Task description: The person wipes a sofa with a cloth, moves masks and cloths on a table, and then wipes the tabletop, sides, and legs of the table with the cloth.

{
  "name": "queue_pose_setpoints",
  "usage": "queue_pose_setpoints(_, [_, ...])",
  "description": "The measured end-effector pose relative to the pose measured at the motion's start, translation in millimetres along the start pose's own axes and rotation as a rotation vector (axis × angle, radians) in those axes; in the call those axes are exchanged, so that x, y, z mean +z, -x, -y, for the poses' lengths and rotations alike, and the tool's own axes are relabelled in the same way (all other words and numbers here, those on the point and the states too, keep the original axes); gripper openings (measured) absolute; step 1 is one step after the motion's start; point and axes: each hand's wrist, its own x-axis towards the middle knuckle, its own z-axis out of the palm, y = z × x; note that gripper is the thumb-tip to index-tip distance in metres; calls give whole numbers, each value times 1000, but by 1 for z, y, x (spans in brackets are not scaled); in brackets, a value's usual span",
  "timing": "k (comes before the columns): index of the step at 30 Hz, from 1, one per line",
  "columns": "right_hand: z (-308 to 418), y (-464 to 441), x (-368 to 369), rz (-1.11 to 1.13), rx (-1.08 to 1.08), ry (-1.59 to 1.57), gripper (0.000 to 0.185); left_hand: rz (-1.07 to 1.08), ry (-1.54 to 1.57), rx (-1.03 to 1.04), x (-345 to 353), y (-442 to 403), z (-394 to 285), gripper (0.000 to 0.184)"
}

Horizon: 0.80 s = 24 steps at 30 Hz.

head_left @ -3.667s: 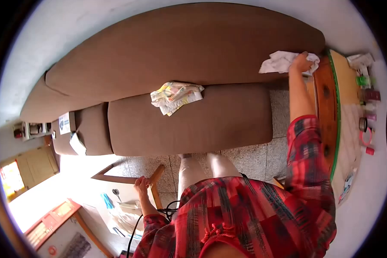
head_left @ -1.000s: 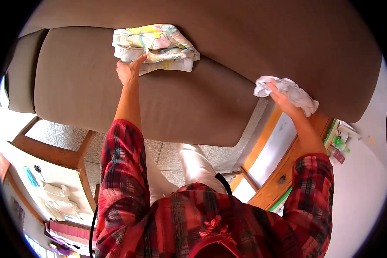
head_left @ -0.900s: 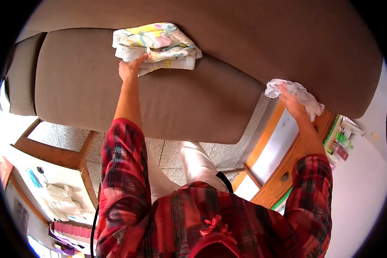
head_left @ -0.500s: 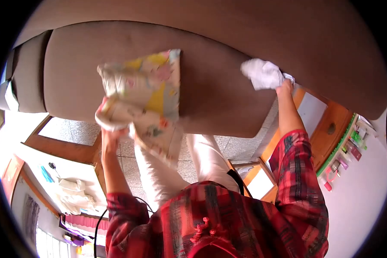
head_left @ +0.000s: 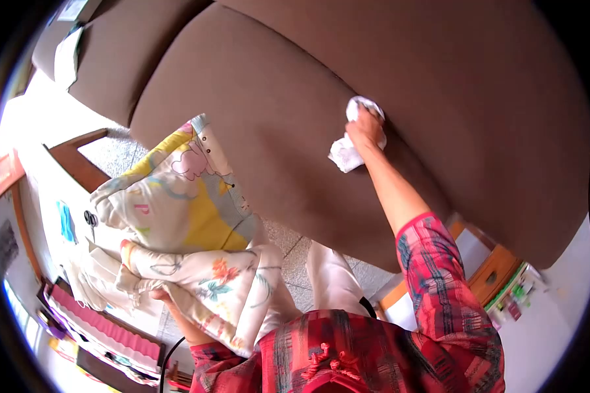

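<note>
Now lifting the patterned cloth (head_left: 193, 213) up off the sofa seat (head_left: 255, 118) to around 8 o'clock, so probably no longer in the way of the white cloth (head_left: 345, 156), now shifted onto the seat near the back crease at 1 to 2 o'clock. With the left hand (head_left: 160, 296), gripping the patterned cloth from underneath, though can't tell how tightly with most fingers hidden; with the right hand (head_left: 366, 129), bunching the white cloth in a closed grip.
</note>
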Motion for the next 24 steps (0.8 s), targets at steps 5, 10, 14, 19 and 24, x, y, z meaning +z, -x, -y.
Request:
queue_pose_setpoints(5, [109,-50,10,-129,-185,3,44,-54,55,-107,51,-34,90,73])
queue_pose_setpoints(10, [107,-113,46,-256,-409,31,47,-146,72,-178,76,-60,177,71])
queue_pose_setpoints(14, [125,-159,55,-312,-773,-8,45,-199,90,-198,78,-62,204,70])
queue_pose_setpoints(19, [222,-78,72,-63,-1085,129,40,-204,104,-219,74,-50,200,68])
queue_pose_setpoints(24, [217,25,116,-118,-1202,43,37,-190,82,-196,50,-33,183,66])
